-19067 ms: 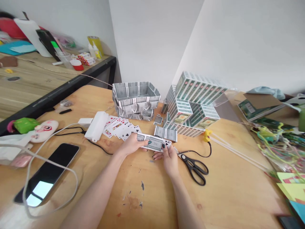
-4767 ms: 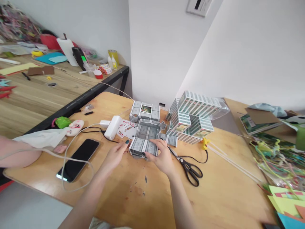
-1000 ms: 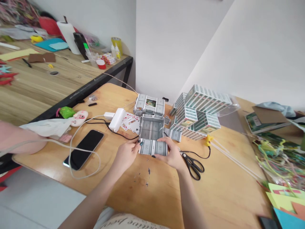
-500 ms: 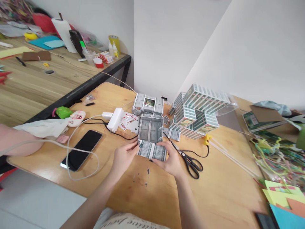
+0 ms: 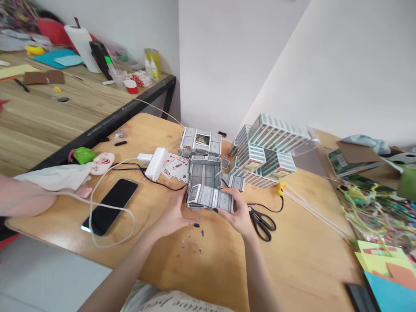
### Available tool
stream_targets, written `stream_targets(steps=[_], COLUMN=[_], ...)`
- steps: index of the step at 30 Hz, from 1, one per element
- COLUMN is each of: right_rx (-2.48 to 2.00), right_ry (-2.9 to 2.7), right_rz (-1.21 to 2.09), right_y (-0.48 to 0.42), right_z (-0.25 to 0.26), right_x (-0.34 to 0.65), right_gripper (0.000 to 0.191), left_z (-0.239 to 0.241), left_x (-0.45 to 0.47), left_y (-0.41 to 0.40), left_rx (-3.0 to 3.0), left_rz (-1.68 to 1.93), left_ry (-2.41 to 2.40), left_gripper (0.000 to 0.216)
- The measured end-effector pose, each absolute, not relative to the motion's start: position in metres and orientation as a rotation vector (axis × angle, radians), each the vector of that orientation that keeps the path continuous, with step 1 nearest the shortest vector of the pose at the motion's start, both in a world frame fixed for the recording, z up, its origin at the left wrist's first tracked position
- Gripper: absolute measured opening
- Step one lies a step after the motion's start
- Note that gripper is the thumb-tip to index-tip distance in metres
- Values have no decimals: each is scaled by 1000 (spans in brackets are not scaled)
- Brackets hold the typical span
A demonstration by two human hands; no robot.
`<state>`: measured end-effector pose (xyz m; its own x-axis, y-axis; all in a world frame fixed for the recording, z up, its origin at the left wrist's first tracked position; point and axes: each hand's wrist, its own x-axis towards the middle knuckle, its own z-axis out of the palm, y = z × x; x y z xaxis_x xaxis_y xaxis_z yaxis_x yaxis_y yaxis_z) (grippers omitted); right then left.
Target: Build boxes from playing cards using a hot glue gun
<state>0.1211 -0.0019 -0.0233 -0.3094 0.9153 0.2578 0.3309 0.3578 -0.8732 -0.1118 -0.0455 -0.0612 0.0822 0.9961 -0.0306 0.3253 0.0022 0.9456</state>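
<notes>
I hold a small open box made of folded playing cards (image 5: 208,190) just above the wooden table (image 5: 302,251). My left hand (image 5: 173,214) cups its left side and underside, fingers curled. My right hand (image 5: 238,212) grips its front right corner with dark-nailed fingers. The box's green-grey patterned front wall faces me and its open top tilts away. Loose face-up cards (image 5: 173,167) lie to its far left. A second card-made box (image 5: 200,142) stands behind it.
Black scissors (image 5: 261,223) lie right of my right hand. A stack of card packs (image 5: 266,149) rises behind them. A phone (image 5: 110,206) with a white cable, a white charger (image 5: 156,163) and a yellow glue gun (image 5: 280,187) also sit here. Another person's arm (image 5: 22,199) rests at the left edge.
Over the last second I have lifted the card box and tipped it toward me. My left hand slid from its front edge to under its left side.
</notes>
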Motion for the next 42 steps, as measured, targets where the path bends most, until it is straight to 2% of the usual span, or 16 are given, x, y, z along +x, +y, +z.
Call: stream_targets(steps=[7, 15, 19, 25, 27, 32, 34, 37, 42], right_rx=[-1243, -1218, -1223, -1124, -1132, -1222, -1277, -1316, -1307], right_ry=[-2012, -2032, -1940, -1671, -1652, -1748, -1789, -1725, -1362], right_rz=[809, 831, 991, 1274, 1327, 1271, 1221, 1172, 1277], right_y=[-5, -2, -6, -31, -41, -55, -55, -50, -44], right_z=[-14, -12, -16, -36, -41, -30, -18, -4, -3], right_x=[124, 123, 125, 121, 118, 115, 113, 108, 99], right_gripper=[44, 47, 40, 38, 43, 78, 82, 72, 27], left_z=[-83, -83, -70, -43, -33, -15, -12, -7, -4], left_x=[-93, -98, -98, -95, -94, -87, -82, -77, -74], left_y=[-38, -38, -34, -26, -27, -32, -34, -37, -39], left_rx=[1414, 1249, 1200, 1446, 1531, 1642, 1683, 1765, 1824], left_rz=[1068, 1231, 1257, 1306, 1233, 1089, 1071, 1049, 1008], left_ry=[1505, 1343, 1265, 1327, 1332, 1443, 1481, 1470, 1458], left_gripper=[72, 65, 62, 60, 63, 64, 63, 63, 61])
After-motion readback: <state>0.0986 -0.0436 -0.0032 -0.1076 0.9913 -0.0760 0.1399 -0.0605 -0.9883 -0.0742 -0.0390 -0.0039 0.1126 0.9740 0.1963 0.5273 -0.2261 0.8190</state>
